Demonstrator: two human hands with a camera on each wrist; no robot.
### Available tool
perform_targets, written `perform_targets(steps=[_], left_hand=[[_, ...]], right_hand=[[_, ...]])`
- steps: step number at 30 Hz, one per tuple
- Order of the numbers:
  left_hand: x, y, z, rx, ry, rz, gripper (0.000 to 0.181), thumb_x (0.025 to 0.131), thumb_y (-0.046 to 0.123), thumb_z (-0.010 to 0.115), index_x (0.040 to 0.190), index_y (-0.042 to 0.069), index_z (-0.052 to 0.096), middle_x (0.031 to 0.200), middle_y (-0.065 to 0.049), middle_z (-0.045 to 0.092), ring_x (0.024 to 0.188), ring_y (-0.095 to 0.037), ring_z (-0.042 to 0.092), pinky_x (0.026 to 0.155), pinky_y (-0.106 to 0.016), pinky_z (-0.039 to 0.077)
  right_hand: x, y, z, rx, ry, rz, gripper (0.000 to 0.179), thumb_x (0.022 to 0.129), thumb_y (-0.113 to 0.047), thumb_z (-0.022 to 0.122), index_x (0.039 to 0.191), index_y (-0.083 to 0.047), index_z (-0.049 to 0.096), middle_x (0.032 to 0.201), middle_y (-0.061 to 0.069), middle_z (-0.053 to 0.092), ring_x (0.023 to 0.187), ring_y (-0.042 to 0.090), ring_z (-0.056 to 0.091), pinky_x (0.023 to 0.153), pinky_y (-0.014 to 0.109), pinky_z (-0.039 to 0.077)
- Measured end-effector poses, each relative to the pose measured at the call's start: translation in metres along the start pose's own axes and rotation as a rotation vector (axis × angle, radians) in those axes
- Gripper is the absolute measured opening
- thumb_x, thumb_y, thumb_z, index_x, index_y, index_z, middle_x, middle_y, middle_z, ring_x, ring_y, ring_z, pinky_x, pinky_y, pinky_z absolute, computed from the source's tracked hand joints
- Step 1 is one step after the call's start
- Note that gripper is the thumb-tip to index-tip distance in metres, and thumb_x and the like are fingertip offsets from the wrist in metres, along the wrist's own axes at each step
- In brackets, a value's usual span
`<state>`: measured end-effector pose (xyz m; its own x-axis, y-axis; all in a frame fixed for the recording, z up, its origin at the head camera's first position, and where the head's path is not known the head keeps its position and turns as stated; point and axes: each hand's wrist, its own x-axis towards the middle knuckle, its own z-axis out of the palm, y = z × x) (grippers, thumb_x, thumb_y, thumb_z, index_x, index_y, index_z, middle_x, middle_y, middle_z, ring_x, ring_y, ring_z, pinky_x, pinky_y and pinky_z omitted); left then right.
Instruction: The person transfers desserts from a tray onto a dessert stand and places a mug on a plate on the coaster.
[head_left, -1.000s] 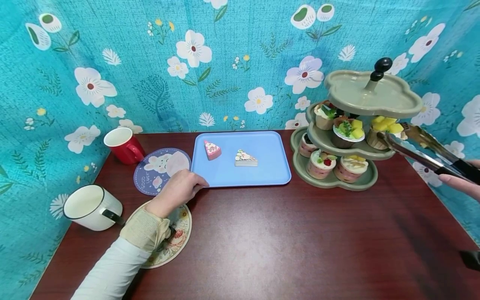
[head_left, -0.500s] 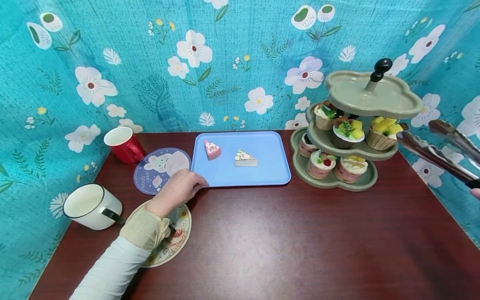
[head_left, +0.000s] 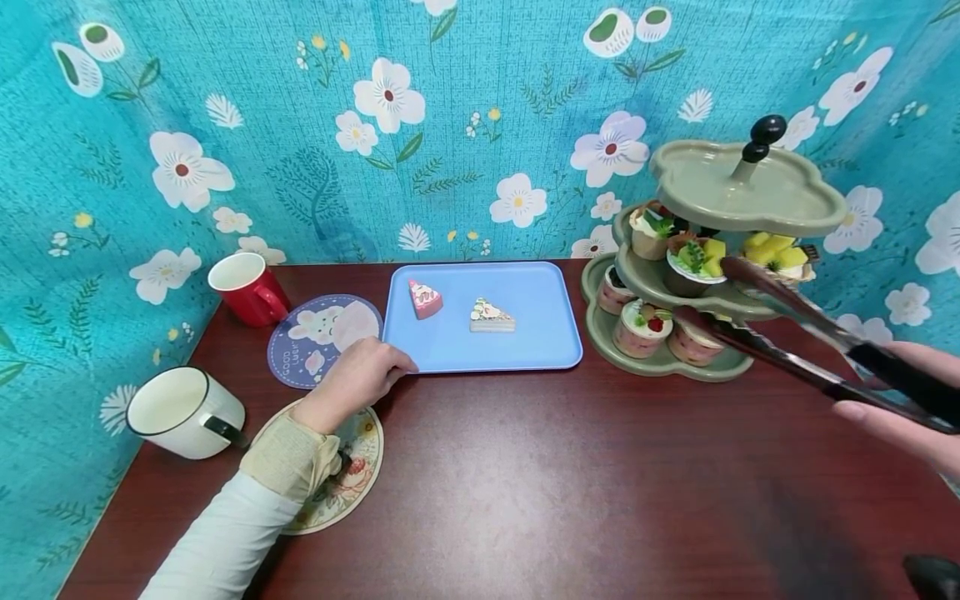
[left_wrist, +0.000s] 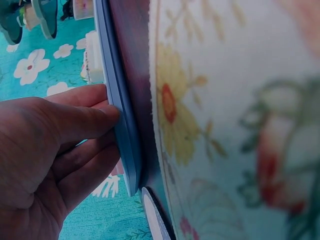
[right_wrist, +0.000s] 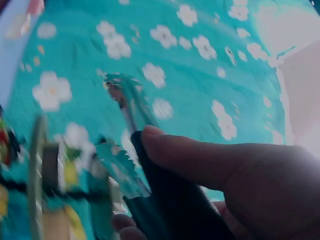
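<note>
My left hand (head_left: 360, 371) pinches the front left corner of the blue tray (head_left: 528, 354), thumb on its rim in the left wrist view. On the tray stand a pink cake slice (head_left: 425, 302) and a layered cake slice (head_left: 491, 317). My right hand (head_left: 911, 408) holds black-handled metal tongs (head_left: 791, 304), their arms apart and nothing between the tips. The tongs overlap the right side of the green tiered stand (head_left: 750, 200). Its middle tier bears a yellow-topped cupcake (head_left: 768, 250), partly hidden by the tongs, and a green-topped cupcake (head_left: 693, 267). Dessert cups (head_left: 642, 329) fill the bottom tier.
At the left stand a red mug (head_left: 251, 292) and a white mug (head_left: 180, 412). A purple rabbit mat (head_left: 318, 329) and a round floral mat (head_left: 363, 462) lie by my left arm. A flowered teal cloth (head_left: 450, 167) hangs behind.
The tongs drew back right from the yellow-topped cupcake, then swung left and lower across the stand's front with their arms parted. My left hand and the tray stay put.
</note>
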<state>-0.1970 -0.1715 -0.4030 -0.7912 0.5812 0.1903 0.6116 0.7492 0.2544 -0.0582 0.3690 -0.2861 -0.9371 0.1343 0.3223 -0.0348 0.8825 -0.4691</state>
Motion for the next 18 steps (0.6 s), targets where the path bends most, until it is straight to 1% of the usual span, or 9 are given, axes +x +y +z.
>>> perform_targets(steps=[2, 3, 5, 7, 8, 10, 13, 15, 18], left_hand=[[0.0, 0.0, 0.0, 0.002, 0.0, 0.001, 0.013, 0.086, 0.004, 0.073, 0.091, 0.014, 0.081, 0.089, 0.0, 0.078, 0.082, -0.017, 0.072, 0.076, -0.037, 0.058], [0.0, 0.0, 0.0, 0.003, 0.001, 0.002, 0.013, 0.086, 0.004, 0.073, 0.091, 0.014, 0.081, 0.089, 0.0, 0.078, 0.082, -0.017, 0.072, 0.076, -0.037, 0.058], [0.0, 0.0, 0.0, 0.004, 0.002, -0.002, 0.013, 0.086, 0.004, 0.073, 0.091, 0.014, 0.081, 0.089, 0.0, 0.078, 0.083, -0.017, 0.072, 0.076, -0.037, 0.058], [0.0, -0.001, 0.0, 0.006, 0.002, -0.005, 0.014, 0.086, 0.004, 0.073, 0.091, 0.014, 0.081, 0.089, 0.001, 0.078, 0.083, -0.017, 0.072, 0.076, -0.037, 0.058], [0.0, -0.001, 0.0, 0.006, 0.002, -0.005, 0.014, 0.086, 0.005, 0.073, 0.091, 0.014, 0.081, 0.089, 0.001, 0.078, 0.083, -0.017, 0.072, 0.076, -0.037, 0.058], [0.0, 0.0, 0.001, 0.003, -0.002, -0.006, 0.014, 0.086, 0.005, 0.073, 0.092, 0.014, 0.081, 0.09, 0.001, 0.078, 0.083, -0.017, 0.072, 0.076, -0.037, 0.058], [0.0, 0.0, 0.001, 0.001, -0.007, -0.003, 0.014, 0.086, 0.005, 0.073, 0.092, 0.014, 0.081, 0.09, 0.0, 0.078, 0.083, -0.017, 0.072, 0.076, -0.037, 0.058], [0.0, 0.0, 0.001, 0.003, -0.003, 0.004, 0.013, 0.086, 0.004, 0.073, 0.092, 0.014, 0.08, 0.09, 0.0, 0.078, 0.083, -0.017, 0.072, 0.076, -0.037, 0.058], [0.0, 0.0, 0.0, 0.006, -0.003, 0.003, 0.014, 0.085, 0.004, 0.073, 0.092, 0.014, 0.08, 0.09, 0.0, 0.078, 0.082, -0.017, 0.072, 0.075, -0.037, 0.058]], right_hand=[[0.002, -0.018, 0.005, -0.015, -0.036, -0.061, 0.058, 0.079, -0.018, 0.083, 0.127, 0.002, 0.059, 0.093, -0.023, 0.062, 0.06, -0.015, 0.041, 0.044, 0.014, 0.031], [0.004, -0.027, 0.007, -0.049, -0.042, -0.102, 0.058, 0.078, -0.022, 0.084, 0.126, 0.0, 0.062, 0.085, -0.027, 0.059, 0.057, -0.01, 0.041, 0.044, 0.017, 0.03], [0.01, -0.045, 0.014, -0.146, -0.083, -0.164, 0.061, 0.077, -0.033, 0.084, 0.125, -0.002, 0.064, 0.071, -0.011, 0.061, 0.054, 0.002, 0.039, 0.045, 0.024, 0.026], [0.016, -0.058, 0.023, -0.241, -0.129, -0.216, 0.067, 0.074, -0.045, 0.083, 0.126, -0.006, 0.066, 0.057, 0.001, 0.052, 0.052, 0.007, 0.033, 0.048, 0.026, 0.023], [0.02, -0.063, 0.029, -0.261, -0.14, -0.24, 0.069, 0.073, -0.049, 0.083, 0.126, -0.007, 0.066, 0.052, -0.004, 0.045, 0.051, 0.008, 0.031, 0.049, 0.026, 0.023], [0.028, -0.068, 0.043, -0.22, -0.171, -0.281, 0.069, 0.074, -0.048, 0.083, 0.127, -0.008, 0.066, 0.053, -0.003, 0.052, 0.052, 0.009, 0.037, 0.05, 0.026, 0.027], [0.038, -0.073, 0.067, -0.146, -0.183, -0.344, 0.065, 0.074, -0.045, 0.084, 0.126, -0.009, 0.068, 0.071, 0.007, 0.07, 0.059, 0.011, 0.054, 0.054, 0.029, 0.038], [0.044, -0.076, 0.084, -0.12, -0.2, -0.369, 0.064, 0.075, -0.045, 0.083, 0.125, -0.007, 0.068, 0.076, 0.007, 0.073, 0.066, 0.015, 0.059, 0.057, 0.031, 0.041], [0.054, -0.082, 0.11, -0.103, -0.238, -0.376, 0.064, 0.078, -0.047, 0.08, 0.126, -0.005, 0.067, 0.068, 0.005, 0.067, 0.065, 0.017, 0.057, 0.057, 0.032, 0.041]])
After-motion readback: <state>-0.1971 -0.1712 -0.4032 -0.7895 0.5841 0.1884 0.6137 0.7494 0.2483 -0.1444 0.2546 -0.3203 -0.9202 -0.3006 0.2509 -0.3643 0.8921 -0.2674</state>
